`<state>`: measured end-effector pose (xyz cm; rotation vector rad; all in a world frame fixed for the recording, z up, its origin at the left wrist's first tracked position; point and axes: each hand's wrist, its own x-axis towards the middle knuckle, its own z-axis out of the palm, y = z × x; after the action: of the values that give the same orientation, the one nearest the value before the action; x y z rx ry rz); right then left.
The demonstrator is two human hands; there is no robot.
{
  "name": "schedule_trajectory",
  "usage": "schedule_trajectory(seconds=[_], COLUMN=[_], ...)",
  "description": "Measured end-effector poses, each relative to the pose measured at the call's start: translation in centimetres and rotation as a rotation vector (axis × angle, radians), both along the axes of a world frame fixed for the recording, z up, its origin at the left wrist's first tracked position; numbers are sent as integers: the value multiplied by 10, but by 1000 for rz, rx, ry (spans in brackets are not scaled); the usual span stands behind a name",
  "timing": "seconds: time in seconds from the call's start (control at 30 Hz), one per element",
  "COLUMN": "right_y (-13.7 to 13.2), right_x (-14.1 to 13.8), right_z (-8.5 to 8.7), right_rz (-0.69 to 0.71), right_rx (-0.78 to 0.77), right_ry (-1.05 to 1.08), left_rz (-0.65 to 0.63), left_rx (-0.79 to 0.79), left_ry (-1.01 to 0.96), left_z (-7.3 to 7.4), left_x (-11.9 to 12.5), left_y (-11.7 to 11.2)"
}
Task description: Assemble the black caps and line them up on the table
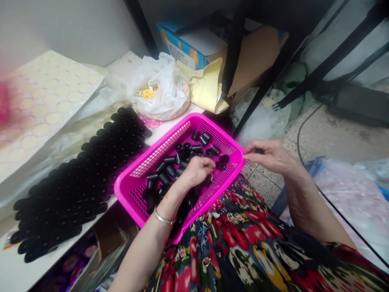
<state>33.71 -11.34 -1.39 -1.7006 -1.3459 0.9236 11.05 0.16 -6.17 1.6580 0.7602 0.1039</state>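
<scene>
A bright pink mesh basket [142,166] rests half on my lap and half on a low white shelf. It holds several short black tubes [165,170]. My left hand [197,170] reaches into the basket with its fingers curled down among the tubes; what they grip is hidden. My right hand [270,156] hovers just past the basket's right corner, fingers pinched together near the rim, with a small dark piece between them that I cannot name.
A large stack of black tubes [79,182] lies in rows on the shelf at the left. Behind it are a sheet of round pale stickers [45,105], a white plastic bag [158,89], a blue box [182,44] and black metal legs [234,52].
</scene>
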Motion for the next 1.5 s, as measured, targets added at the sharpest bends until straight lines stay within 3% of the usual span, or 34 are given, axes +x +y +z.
schedule_trajectory(seconds=[0.1, 0.2, 0.3, 0.37, 0.47, 0.57, 0.67, 0.73, 0.83, 0.9, 0.97, 1.07, 1.17, 1.37, 1.43, 1.5], right_y=[4, 11, 14, 11, -5, -29, -47, -53, -50, -38, -19, 16, 48, 77, 79, 77], right_x=[-14, -36, -56, -58, -41, -6, 27, 37, 31, 12, -16, -63, -100, -124, -121, -117], right_z=[0, -1, -4, -6, -11, -17, -28, -35, -38, -32, -22, -12, -17, -43, -44, -41], right_rz=[9, 25, 51, 69, 60, -27, -168, -261, -236, -118, 37, 407, 607, 714, 697, 637], right_rx=[-10, -79, -138, -185, -280, -352, -458, -535, -423, -202, -16, 8, -122, -189, -186, -166], right_ry=[153, 441, 822, 906, 768, 484, -119, -529, -863, -860, -695, -601, -741, -830, -801, -692], left_rz=[250, 409, 414, 307, 46, -131, -176, -140, -74, -48, -16, 27, 38, 114, 211, 397], left_rx=[-220, -251, -105, 2, 184, 355, 429, 495, 594, 633, 658, 659, 639, 574, 534, 438], left_ry=[-132, -271, -392, -414, -425, -399, -177, 57, 380, 508, 558, 558, 550, 452, 345, 192], left_z=[21, 40, 51, 52, 50, 46, 38, 32, 23, 20, 19, 18, 16, 11, 10, 9], left_x=[-3, 5, 21, 30, 28, 6, -29, -54, -82, -92, -95, -95, -95, -94, -89, -81], left_y=[8, 3, -14, -30, -51, -62, -63, -62, -64, -67, -70, -74, -74, -72, -69, -66])
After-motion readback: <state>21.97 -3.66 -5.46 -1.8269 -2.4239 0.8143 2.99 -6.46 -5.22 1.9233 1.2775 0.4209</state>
